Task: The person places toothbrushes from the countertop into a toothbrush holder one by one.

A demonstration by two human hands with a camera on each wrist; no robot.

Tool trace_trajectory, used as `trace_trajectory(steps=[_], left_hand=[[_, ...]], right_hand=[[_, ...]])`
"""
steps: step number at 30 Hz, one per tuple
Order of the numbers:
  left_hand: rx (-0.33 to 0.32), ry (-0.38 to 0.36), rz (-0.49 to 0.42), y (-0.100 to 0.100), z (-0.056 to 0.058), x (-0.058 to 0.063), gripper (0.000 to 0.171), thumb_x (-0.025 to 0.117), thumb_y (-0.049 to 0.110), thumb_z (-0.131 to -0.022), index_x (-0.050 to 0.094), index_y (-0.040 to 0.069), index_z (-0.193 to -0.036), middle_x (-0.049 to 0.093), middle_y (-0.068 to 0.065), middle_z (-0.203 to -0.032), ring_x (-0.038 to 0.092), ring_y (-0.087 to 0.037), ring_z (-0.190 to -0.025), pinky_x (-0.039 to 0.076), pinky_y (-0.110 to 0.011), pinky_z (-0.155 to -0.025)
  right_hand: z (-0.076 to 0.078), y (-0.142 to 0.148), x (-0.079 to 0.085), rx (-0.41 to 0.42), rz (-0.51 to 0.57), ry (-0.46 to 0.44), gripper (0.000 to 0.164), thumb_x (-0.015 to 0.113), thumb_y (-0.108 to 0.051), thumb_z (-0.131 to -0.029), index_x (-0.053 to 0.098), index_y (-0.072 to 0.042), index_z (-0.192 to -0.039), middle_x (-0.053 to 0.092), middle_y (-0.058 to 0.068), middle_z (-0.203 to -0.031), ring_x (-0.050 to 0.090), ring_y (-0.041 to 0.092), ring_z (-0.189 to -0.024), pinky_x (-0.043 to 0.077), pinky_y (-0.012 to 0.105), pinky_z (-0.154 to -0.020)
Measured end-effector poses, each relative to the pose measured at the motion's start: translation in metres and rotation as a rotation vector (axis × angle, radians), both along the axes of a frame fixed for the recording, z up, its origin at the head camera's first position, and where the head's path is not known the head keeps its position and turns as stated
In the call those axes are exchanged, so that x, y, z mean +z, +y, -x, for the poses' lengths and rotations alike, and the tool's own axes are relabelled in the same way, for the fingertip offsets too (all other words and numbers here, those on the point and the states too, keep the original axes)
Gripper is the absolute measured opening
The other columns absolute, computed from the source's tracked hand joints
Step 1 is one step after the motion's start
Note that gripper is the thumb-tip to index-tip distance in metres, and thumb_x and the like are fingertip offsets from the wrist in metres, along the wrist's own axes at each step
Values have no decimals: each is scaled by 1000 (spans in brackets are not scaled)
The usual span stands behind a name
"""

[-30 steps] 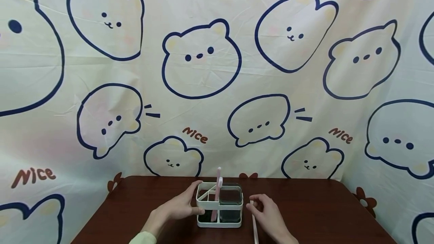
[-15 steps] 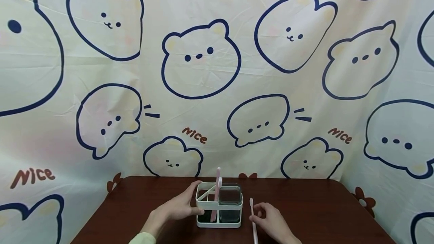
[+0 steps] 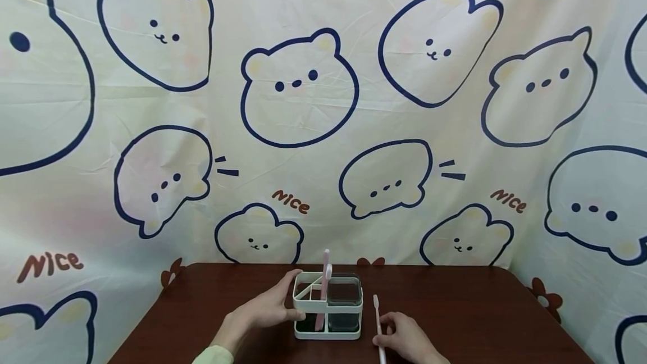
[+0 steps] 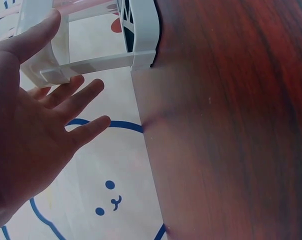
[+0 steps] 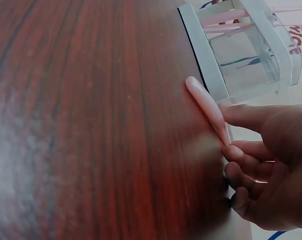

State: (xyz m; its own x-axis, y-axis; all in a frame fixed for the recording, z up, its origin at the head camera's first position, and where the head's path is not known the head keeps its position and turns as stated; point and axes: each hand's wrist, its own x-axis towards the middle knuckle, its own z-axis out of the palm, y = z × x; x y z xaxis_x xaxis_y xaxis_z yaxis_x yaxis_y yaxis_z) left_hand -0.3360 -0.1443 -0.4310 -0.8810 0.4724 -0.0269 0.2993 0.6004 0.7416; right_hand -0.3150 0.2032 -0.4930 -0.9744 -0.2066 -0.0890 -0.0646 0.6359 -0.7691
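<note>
A white toothbrush holder point(image 3: 336, 309) with an upper ring and a base stands on the table. My left hand point(image 3: 268, 306) grips its left side, thumb in front and forefinger behind; in the left wrist view the other fingers point(image 4: 86, 97) spread below the frame. Pink toothbrushes point(image 3: 323, 288) stand upright in its middle, and a clear cup point(image 3: 345, 295) fills its right compartment. Right of the holder lies another pale pink toothbrush point(image 3: 377, 316), bristle head pointing away from me. My right hand point(image 3: 406, 335) pinches its handle point(image 5: 203, 97) between thumb and forefinger, close against the tabletop.
The dark brown wooden table point(image 3: 480, 308) extends to both sides of the holder. A pale cloth point(image 3: 303, 173) printed with bear and rabbit outlines hangs behind the table and along both sides.
My right hand has slid along the toothbrush toward me, from near its head down to the handle, uncovering the head. The left hand and holder have stayed put.
</note>
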Motion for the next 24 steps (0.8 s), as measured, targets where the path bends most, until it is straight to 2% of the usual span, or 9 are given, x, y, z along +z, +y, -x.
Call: trace_trajectory(steps=[8,14,17,24], left_hand=[[-15,8,-5,-1,0,1,95,78,36,-85,17,12,-154,33,-20,-155,41,-36,-134,30,-70,-108],[-12,8,-9,-1,1,-1,96,78,35,-85,17,12,-155,34,-19,-155,41,-35,-133,29,-71,-108],[-2,1,1,-1,1,-1,96,78,37,-84,18,13,-155,32,-20,-156,41,-37,-135,30,-72,-107],[2,-2,-6,1,1,-2,95,78,35,-84,18,15,-155,35,-17,-154,42,-36,-132,29,-73,-106]], right_hand=[[-2,-5,1,-19,-33,-3,44,81,-30,-80,68,0,-109,59,1,-66,48,11,-54,38,27,-51],[-5,-7,1,-18,20,-29,36,80,-23,-81,68,-1,-106,64,2,-65,51,5,-41,47,24,-44],[-6,-6,0,1,64,-36,33,79,-20,-82,68,0,-106,65,3,-65,53,4,-40,49,23,-44],[-7,-3,2,-8,91,-33,35,75,-18,-84,67,0,-112,64,3,-66,55,6,-42,42,20,-40]])
